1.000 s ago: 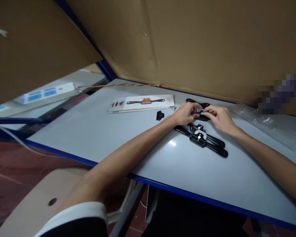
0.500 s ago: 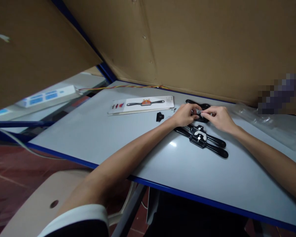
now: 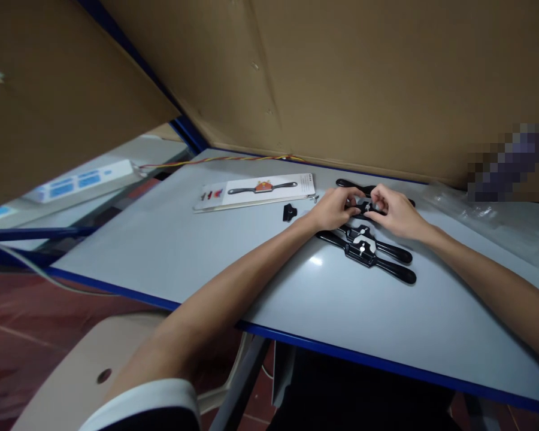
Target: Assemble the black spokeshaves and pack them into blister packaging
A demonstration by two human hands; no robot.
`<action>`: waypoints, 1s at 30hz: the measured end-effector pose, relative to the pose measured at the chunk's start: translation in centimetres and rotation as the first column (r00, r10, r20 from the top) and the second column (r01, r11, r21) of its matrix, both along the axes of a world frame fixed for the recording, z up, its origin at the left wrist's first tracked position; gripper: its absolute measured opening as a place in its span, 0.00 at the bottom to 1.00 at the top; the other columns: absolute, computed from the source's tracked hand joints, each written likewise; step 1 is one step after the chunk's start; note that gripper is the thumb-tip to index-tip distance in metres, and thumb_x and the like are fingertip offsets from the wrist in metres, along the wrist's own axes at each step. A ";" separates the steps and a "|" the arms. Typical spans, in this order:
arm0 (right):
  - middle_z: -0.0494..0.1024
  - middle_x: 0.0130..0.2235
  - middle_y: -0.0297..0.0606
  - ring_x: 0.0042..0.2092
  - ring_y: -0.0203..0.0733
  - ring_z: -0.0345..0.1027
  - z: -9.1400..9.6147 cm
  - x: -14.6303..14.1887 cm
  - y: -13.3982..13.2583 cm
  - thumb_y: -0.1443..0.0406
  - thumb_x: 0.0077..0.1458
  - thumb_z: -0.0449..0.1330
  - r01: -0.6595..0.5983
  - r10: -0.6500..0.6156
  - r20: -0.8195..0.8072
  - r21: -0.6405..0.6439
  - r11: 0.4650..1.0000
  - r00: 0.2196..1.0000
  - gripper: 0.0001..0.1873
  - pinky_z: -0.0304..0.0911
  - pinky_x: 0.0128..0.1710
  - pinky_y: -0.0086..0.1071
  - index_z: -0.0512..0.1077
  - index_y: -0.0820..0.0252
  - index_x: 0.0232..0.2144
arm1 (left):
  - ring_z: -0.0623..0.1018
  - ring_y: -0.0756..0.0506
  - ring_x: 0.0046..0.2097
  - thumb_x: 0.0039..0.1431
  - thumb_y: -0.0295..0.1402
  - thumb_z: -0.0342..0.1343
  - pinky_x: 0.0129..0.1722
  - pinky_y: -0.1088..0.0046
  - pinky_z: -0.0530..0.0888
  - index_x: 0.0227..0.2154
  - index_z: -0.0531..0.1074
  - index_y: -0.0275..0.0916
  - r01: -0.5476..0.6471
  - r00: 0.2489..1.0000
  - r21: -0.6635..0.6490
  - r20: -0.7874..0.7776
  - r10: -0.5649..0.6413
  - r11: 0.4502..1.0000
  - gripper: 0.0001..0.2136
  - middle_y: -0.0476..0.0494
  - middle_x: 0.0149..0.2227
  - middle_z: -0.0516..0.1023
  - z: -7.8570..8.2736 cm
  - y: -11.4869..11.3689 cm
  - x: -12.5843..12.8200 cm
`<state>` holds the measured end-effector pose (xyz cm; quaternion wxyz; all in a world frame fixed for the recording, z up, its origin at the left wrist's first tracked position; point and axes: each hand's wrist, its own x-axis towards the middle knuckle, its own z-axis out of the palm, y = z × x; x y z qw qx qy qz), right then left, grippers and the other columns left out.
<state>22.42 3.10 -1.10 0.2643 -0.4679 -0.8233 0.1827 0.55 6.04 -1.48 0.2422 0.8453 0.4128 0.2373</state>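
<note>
Between my two hands a black spokeshave (image 3: pixel 365 207) with a bright metal part at its middle lies low over the table, partly covered by my fingers. My left hand (image 3: pixel 335 209) is closed on its left side, thumb and fingers around the body. From the right, my right hand (image 3: pixel 399 211) has its fingers curled and its thumb against the spokeshave near the centre. Another black spokeshave (image 3: pixel 348 184) lies just behind, mostly hidden. Closer to me rest two more: one spokeshave (image 3: pixel 394 252) and, in front of it, a second spokeshave (image 3: pixel 397 270), with silvery screws and a pale blade.
A flat spokeshave package (image 3: pixel 256 190) lies left of my hands, with small screws (image 3: pixel 313 198) by its corner and a small black part (image 3: pixel 290 212) before it. Clear plastic packaging (image 3: pixel 489 224) is at right. Cardboard panels (image 3: pixel 341 78) rise behind the table; a power strip (image 3: pixel 85 179) is far left.
My right hand's fingertips have lifted and spread from the pinch at the middle of the spokeshave, showing more of it. My left hand stays in place. The view has shifted slightly.
</note>
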 end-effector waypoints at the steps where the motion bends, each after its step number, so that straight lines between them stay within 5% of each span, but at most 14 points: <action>1: 0.67 0.32 0.31 0.32 0.41 0.60 0.0 0.0 -0.1 0.62 0.57 0.64 -0.002 0.002 -0.009 -0.005 1.000 1.000 0.11 0.58 0.36 0.37 0.66 0.52 0.40 | 0.79 0.45 0.39 0.60 0.28 0.62 0.47 0.68 0.74 0.53 0.79 0.36 -0.003 1.000 -0.003 -0.004 0.003 1.000 0.18 0.45 0.38 0.82 0.0 -0.1 0.0; 10: 0.66 0.31 0.32 0.31 0.40 0.59 -0.2 -0.3 -0.3 0.59 0.55 0.65 0.036 -0.036 -0.011 0.084 0.996 0.999 0.10 0.57 0.36 0.37 0.67 0.54 0.32 | 0.79 0.45 0.40 0.60 0.27 0.62 0.46 0.67 0.74 0.53 0.79 0.35 -0.018 1.000 -0.008 -0.004 0.018 1.000 0.17 0.44 0.38 0.82 0.2 -0.2 0.0; 13: 0.68 0.33 0.34 0.33 0.41 0.61 -0.5 -0.3 -0.6 0.64 0.61 0.59 -0.022 0.020 0.018 0.122 0.992 1.000 0.03 0.57 0.36 0.37 0.71 0.56 0.36 | 0.78 0.45 0.39 0.60 0.27 0.62 0.46 0.68 0.73 0.53 0.79 0.35 -0.012 1.000 -0.005 -0.002 0.012 1.000 0.17 0.45 0.38 0.82 0.1 -0.2 0.0; 17: 0.72 0.41 0.41 0.37 0.44 0.65 -0.6 -0.1 -0.7 0.69 0.66 0.50 -0.059 0.057 0.017 0.148 0.987 0.998 0.15 0.60 0.40 0.38 0.75 0.56 0.45 | 0.78 0.45 0.39 0.61 0.26 0.62 0.46 0.68 0.73 0.53 0.79 0.35 -0.010 1.000 -0.009 -0.012 0.010 1.000 0.17 0.45 0.38 0.82 0.1 -0.2 0.0; 21: 0.72 0.43 0.41 0.39 0.45 0.68 -0.7 -0.1 -0.7 0.64 0.67 0.54 -0.057 0.052 0.039 0.135 0.989 0.998 0.14 0.61 0.41 0.40 0.77 0.54 0.49 | 0.79 0.45 0.40 0.61 0.26 0.62 0.46 0.68 0.73 0.53 0.78 0.35 -0.008 1.000 0.005 -0.018 0.008 1.000 0.17 0.46 0.38 0.82 0.1 -0.2 0.0; 26: 0.71 0.48 0.42 0.36 0.42 0.66 -1.1 0.0 -0.7 0.67 0.67 0.49 -0.061 0.052 0.080 0.121 0.991 0.995 0.16 0.60 0.39 0.39 0.77 0.55 0.34 | 0.79 0.46 0.39 0.61 0.26 0.61 0.45 0.68 0.74 0.53 0.78 0.36 -0.005 1.000 0.005 -0.009 0.005 1.000 0.17 0.46 0.37 0.82 0.0 -0.2 -0.1; 30: 0.73 0.42 0.39 0.36 0.42 0.65 -0.9 -0.1 -0.6 0.64 0.63 0.59 -0.034 0.033 0.013 0.114 0.993 0.999 0.10 0.60 0.39 0.38 0.76 0.54 0.45 | 0.79 0.45 0.39 0.60 0.26 0.61 0.45 0.68 0.74 0.52 0.78 0.35 0.001 1.000 0.025 -0.001 -0.001 1.000 0.17 0.45 0.37 0.82 -0.1 -0.2 0.0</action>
